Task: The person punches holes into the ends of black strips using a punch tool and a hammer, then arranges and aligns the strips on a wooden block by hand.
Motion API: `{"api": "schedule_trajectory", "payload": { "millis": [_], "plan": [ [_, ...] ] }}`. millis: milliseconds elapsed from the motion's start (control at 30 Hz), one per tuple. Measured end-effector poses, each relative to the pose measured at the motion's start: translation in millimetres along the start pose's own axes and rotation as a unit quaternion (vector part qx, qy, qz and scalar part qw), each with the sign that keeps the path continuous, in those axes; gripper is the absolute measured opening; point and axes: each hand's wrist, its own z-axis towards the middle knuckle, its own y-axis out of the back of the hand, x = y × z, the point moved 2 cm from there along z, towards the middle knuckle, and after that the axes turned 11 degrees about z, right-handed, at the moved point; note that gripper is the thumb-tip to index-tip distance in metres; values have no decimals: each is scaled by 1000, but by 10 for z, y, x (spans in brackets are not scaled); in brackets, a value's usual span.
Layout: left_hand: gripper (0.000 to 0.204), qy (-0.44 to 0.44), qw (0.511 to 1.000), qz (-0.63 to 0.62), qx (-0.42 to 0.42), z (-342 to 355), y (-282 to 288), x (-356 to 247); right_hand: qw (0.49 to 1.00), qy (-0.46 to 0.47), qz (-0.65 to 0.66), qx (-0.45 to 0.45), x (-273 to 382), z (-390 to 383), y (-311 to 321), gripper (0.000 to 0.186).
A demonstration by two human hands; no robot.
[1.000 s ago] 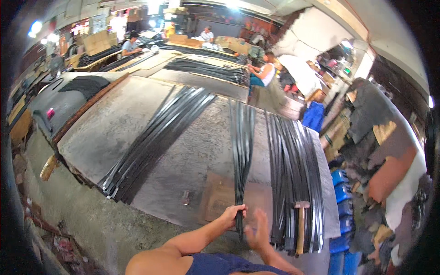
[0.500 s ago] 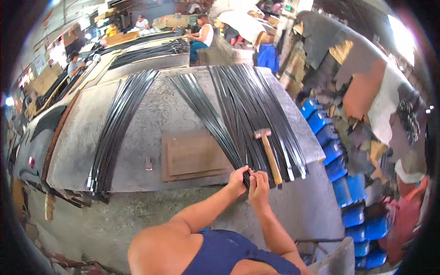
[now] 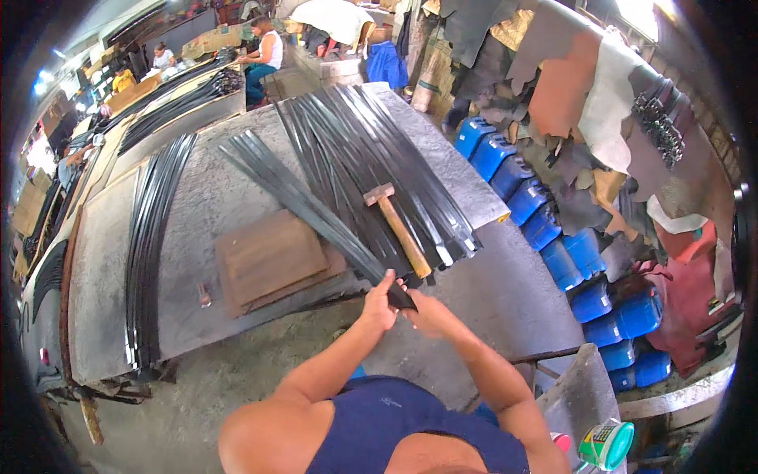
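A bundle of long, flat black strips (image 3: 312, 209) slants across the table, its near end raised just past the table edge. My left hand (image 3: 381, 306) is closed around that end, thumb on top. Beside it, my right hand (image 3: 430, 314) is closed at the tip of the same bundle, its fingers partly hidden. A hammer (image 3: 401, 231) with a wooden handle lies to the right of the bundle. It rests on a wider spread of black strips (image 3: 371, 142).
Brown boards (image 3: 268, 257) and a small metal piece (image 3: 205, 295) lie left of the bundle. Another row of strips (image 3: 154, 245) is farther left. Blue containers (image 3: 541, 225) line the right side. A bucket (image 3: 606, 446) stands at lower right. Other people sit at far tables.
The view has turned to the right. The held strips now lie closer together as one bundle. My left hand has gone from a fingertip hold to a wrapped grip.
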Motion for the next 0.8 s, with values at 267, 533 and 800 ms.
{"api": "schedule_trajectory", "payload": {
  "millis": [267,533,800],
  "plan": [
    [52,-308,951,2,12,1277,1071,-2125,980,-179,-60,70,-612,-1221,920,37],
    [26,-401,905,121,-70,2006,178,-3733,906,-384,113,-137,-1869,-2480,1189,33],
    [41,-384,887,243,81,3384,-1647,-5481,916,-319,212,-125,-1120,-1298,1518,32]
  ]
}}
